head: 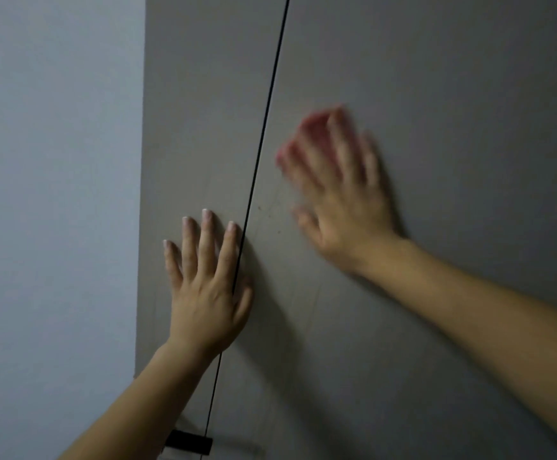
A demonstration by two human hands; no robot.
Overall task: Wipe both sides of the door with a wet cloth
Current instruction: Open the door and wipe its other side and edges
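Note:
A grey-brown door (436, 94) fills most of the view, with a thin black line (270, 94) running down it. My left hand (204, 293) lies flat on the door near its left edge, fingers straight and spread, holding nothing. My right hand (343, 200) is blurred by motion further right and higher. Its spread fingers press a reddish-pink cloth (307, 127) against the door. Only the cloth's upper and left edges show past the fingers.
A pale blue-grey wall (55, 161) stands left of the door's edge. At the bottom, below my left forearm, sits a black door handle (187, 441). A few small dark specks mark the door between my hands.

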